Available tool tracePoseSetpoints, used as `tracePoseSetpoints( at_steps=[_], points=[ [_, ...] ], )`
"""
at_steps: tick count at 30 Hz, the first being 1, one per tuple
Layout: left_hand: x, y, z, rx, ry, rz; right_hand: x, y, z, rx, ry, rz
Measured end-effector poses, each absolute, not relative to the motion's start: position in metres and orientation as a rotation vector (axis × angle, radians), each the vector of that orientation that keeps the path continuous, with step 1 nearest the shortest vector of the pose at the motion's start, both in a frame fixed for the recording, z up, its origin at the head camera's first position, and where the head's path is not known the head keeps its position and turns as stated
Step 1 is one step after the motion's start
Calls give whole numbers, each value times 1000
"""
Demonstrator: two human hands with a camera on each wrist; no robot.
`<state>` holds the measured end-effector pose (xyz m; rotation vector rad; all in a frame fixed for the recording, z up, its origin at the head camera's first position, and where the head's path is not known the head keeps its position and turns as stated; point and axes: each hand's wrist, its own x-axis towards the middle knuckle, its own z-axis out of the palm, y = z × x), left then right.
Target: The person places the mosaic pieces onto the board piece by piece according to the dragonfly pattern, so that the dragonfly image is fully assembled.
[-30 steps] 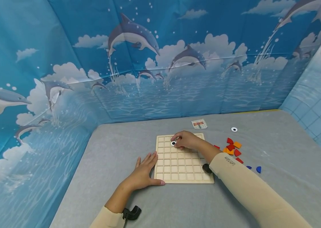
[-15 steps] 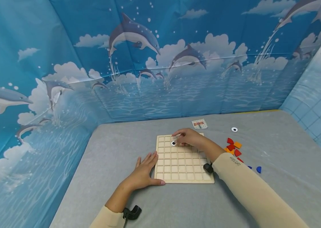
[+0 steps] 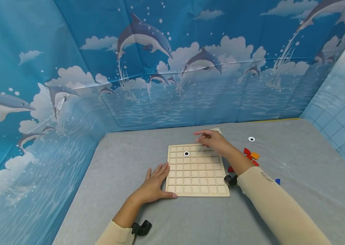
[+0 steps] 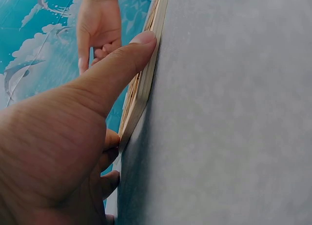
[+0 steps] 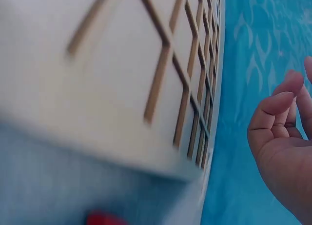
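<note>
A square wooden grid board (image 3: 195, 173) lies on the grey table. One white disc with a black centre (image 3: 186, 153) sits in a cell near its upper left. My left hand (image 3: 155, 185) rests against the board's left side, fingers spread along the edge and thumb on the near-left corner; the left wrist view shows the thumb (image 4: 124, 59) over the rim. Above the board's far edge hovers my right hand (image 3: 212, 140), index finger extended and the others loosely bent. Nothing shows between its fingers in the right wrist view, where the hand (image 5: 285, 122) is raised beside the grid.
Right of the board lie several red pieces (image 3: 247, 151), an orange piece (image 3: 255, 155) and a blue piece (image 3: 277, 181), partly behind my right arm. A second white disc (image 3: 251, 139) lies farther back. My right hand partly covers a small patterned card (image 3: 218, 130). A dolphin-print curtain (image 3: 166, 85) stands behind the table.
My right hand has lifted away from the disc on the board and moved right and back, now partly covering the card. The disc stays in its cell; my left hand has not moved.
</note>
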<state>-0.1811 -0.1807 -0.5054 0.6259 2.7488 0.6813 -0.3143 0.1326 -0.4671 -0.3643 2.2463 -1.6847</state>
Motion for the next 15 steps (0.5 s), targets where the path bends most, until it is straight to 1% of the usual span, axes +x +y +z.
tracePoseSetpoints(
  at_steps=[15],
  points=[
    [-184,-182,-510,627,2757,675,-324,190,-471,-149,2341,-1657]
  ],
)
